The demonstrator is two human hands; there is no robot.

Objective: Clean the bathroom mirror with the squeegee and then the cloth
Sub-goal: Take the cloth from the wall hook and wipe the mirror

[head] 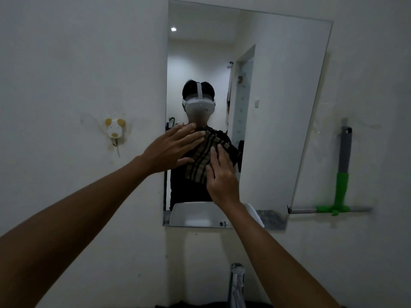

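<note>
Both my hands, left (171,150) and right (220,176), press flat, fingers spread, on the striped cloth (204,156) near the mirror (278,107) left edge; glass rightward is bare; squeegee (342,174) hangs beyond the right edge

Home bathroom: wall mirror (278,107), reflected basin (195,215), tap (236,283).

animal-shaped wall hook (115,130), chrome faucet (237,285), white wall (66,63)

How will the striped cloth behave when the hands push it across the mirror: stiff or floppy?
The striped cloth looks soft and folded, so it will probably bunch and flop rather than slide as one piece. Both the left hand and right hand press flat on it, which likely keeps it spread on the mirror.
</note>
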